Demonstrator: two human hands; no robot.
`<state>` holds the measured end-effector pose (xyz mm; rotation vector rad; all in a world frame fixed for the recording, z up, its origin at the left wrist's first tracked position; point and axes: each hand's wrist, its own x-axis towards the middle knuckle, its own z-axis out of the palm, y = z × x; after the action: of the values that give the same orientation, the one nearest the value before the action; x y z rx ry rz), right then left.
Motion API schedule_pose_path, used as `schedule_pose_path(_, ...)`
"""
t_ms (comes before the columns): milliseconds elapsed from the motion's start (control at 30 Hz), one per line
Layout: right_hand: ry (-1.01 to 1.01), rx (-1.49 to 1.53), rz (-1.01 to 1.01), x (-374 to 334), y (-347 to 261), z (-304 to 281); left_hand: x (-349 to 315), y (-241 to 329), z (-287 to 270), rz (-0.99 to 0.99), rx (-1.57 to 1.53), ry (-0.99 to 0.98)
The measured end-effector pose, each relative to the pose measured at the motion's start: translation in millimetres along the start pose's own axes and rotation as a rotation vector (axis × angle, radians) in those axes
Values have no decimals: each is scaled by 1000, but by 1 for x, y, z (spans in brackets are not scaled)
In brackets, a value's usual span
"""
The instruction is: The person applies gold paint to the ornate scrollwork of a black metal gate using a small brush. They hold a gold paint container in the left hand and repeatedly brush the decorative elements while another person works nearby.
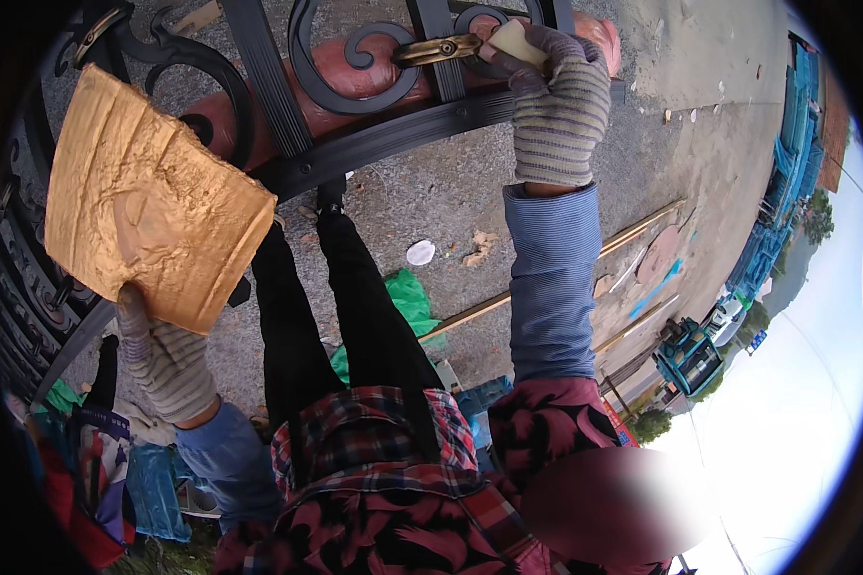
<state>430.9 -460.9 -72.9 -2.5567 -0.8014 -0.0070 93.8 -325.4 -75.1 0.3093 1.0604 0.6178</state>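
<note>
A gold-coloured slab (177,182) with a rough, ridged surface is gripped at its lower edge by my left hand (168,364), which wears a striped knit glove. Pinched in the fingers of my gloved right hand (561,115) is a small pale sponge (518,44). That sponge is close by a gold-toned collar (439,51) on the black scrolled metalwork (384,141); whether they touch I cannot tell. Another gold collar (96,36) shows at the upper left. The thumb of my left hand lies on the slab's face, while its other fingers are mostly hidden.
A reddish rounded form (355,72) lies behind the scrolls. More black metalwork (29,287) stands at the left. Wooden strips (470,314), a green plastic bag (409,302) and a white disc (420,252) lie on the ground. A teal vehicle (688,356) stands off to the right.
</note>
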Motion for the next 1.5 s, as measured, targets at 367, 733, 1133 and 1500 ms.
schedule_pose_path(367, -65, -74, -189, 1, -4, 7, 0, 3, -11, 5, -18, -17)
schedule_pose_path(733, -64, -207, -155, -5, -6, 10, -3, 8, -17, 28, -19, 56)
schedule_pose_path(1133, 3, -222, -172, -6, -10, 3, -4, 9, -21, 60, -75, 15)
schedule_pose_path(1500, 131, 198, 136, 7, 1, -7, -15, 6, -47, 133, -97, 173)
